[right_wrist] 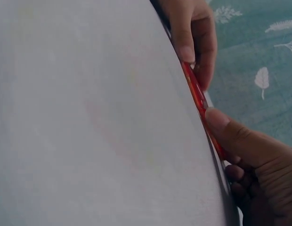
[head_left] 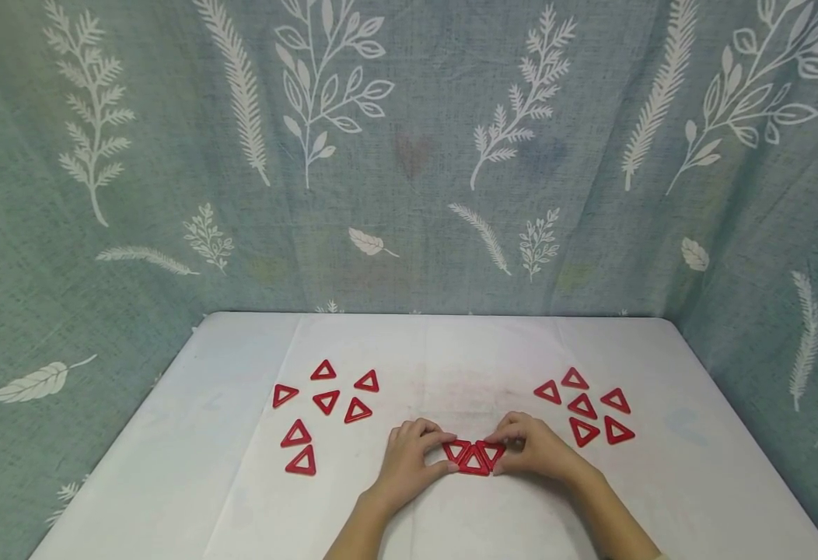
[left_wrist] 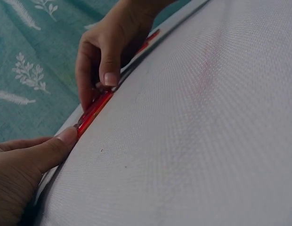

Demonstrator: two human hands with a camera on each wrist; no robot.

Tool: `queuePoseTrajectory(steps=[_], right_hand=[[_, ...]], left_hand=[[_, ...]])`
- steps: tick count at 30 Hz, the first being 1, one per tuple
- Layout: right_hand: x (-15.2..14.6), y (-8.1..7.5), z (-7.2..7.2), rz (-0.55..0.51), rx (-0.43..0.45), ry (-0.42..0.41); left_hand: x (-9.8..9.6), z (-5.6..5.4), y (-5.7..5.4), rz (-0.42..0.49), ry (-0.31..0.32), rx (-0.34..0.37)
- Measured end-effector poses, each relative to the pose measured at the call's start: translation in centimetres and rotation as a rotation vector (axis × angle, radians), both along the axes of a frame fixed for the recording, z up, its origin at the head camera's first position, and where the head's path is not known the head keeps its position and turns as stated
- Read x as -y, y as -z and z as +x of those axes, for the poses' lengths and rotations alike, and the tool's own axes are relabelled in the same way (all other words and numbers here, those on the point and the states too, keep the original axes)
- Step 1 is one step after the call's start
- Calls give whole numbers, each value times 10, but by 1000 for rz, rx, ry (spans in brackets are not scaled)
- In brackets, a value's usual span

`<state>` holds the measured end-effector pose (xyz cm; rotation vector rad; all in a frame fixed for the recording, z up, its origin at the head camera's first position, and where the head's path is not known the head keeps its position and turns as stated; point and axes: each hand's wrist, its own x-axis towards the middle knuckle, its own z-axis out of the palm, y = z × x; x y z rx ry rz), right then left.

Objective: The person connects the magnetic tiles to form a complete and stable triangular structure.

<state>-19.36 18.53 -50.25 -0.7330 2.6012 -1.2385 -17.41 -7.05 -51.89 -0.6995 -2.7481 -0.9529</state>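
Note:
Three red triangular frames lie side by side in a row near the front of the table in the head view. My left hand [head_left: 416,457] pinches the left triangle [head_left: 463,442], which points toward me, between thumb and fingers. On the other side, my right hand [head_left: 536,447] pinches the right triangle [head_left: 491,444], also pointing toward me. The middle triangle [head_left: 474,471] sits between them with its tip pointing away. Both wrist views show the row edge-on as a thin red strip [left_wrist: 95,110], fingertips right at its two ends.
Several loose red triangles [head_left: 302,471] are scattered to the left on the white table [head_left: 423,358]. Another group of red triangles [head_left: 582,414] lies to the right, beyond my right hand. A green leaf-patterned curtain [head_left: 409,233] hangs behind the table and along its sides.

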Motion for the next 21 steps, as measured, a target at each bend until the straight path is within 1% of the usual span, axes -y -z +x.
queuePoseTrajectory(steps=[5, 9, 15, 21], right_hand=[[6, 5, 5, -3, -86, 17], [8, 6, 8, -3, -125, 31], [9, 5, 8, 17, -120, 50], [4, 3, 11, 5, -111, 66]], left_hand=[[0, 1, -1, -6, -5, -1], [-1, 1, -2, -8, -7, -10], [-1, 0, -1, -16, -16, -25], [-1, 0, 0, -11, -20, -23]])
